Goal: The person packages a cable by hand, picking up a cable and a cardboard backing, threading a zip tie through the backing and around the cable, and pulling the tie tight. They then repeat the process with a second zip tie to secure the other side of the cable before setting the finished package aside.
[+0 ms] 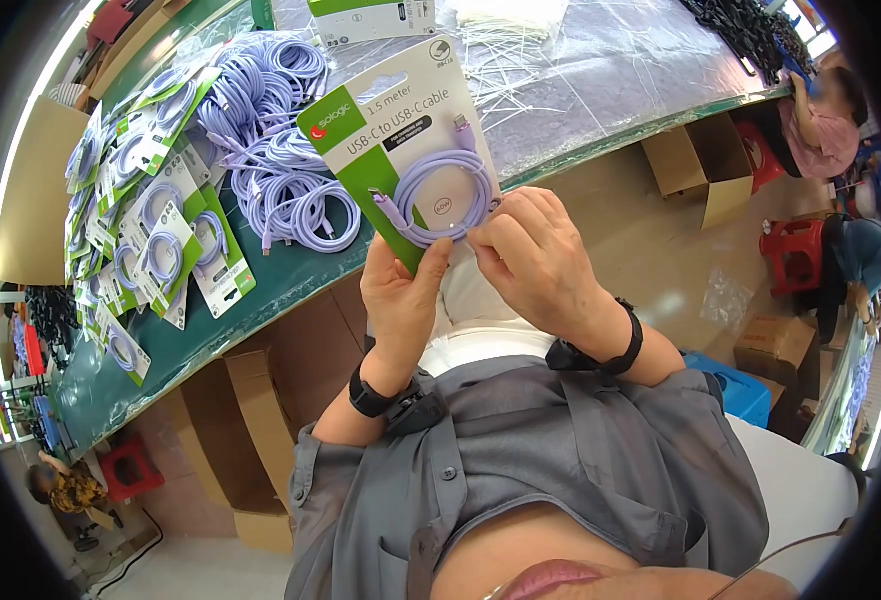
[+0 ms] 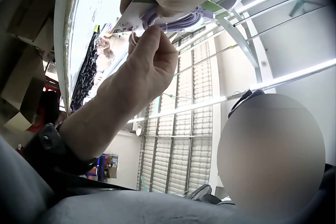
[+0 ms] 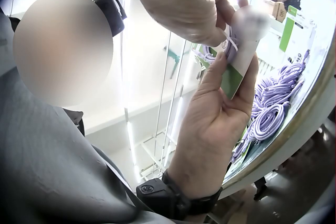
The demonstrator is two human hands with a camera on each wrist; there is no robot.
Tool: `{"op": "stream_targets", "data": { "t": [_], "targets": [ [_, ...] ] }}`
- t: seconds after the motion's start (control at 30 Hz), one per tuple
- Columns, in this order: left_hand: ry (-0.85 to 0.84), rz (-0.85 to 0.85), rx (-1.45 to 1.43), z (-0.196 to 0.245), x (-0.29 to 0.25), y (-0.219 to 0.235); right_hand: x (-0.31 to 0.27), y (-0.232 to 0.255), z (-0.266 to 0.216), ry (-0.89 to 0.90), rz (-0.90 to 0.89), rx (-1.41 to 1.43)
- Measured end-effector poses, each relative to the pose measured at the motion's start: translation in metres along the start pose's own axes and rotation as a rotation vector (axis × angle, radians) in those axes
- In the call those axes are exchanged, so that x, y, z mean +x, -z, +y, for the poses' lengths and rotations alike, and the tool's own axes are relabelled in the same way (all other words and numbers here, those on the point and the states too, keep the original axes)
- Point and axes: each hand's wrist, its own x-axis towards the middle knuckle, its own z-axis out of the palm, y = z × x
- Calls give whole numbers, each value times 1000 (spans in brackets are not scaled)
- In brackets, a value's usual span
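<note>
A green-and-white USB-C cable card (image 1: 371,125) stands tilted up before the person, with a coiled lilac cable (image 1: 426,170) on its front. At the card's lower edge the left hand (image 1: 401,295) grips it, thumb across the front by the coil. The right hand (image 1: 541,260), fingers curled, pinches at the coil's lower right side. Between its thumb and fingers a thin white cable tie (image 3: 231,43) shows in the right wrist view, crossing the coil. In the left wrist view the right hand (image 2: 152,58) reaches up to the underside of the coil (image 2: 181,22).
On the green table (image 1: 186,350) lie a heap of carded cables (image 1: 161,240) and a pile of loose lilac coils (image 1: 281,130). White ties (image 1: 506,60) are spread at the back, beside another card (image 1: 371,20). An open carton (image 1: 231,440) stands below the table edge.
</note>
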Motion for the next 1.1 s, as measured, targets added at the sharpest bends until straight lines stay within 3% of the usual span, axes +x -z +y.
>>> {"op": "stream_targets", "data": {
  "t": [0.47, 0.93, 1.1],
  "targets": [
    [-69, 17, 86, -3, -1, 0, 0, -1, -4, -26, -13, 7],
    [-260, 56, 462, -13, -1, 4, -1, 4, -4, -18, -39, -18],
    [-202, 69, 418, -7, -2, 0, 0, 6, -4, 9, -68, -42]
  ]
}}
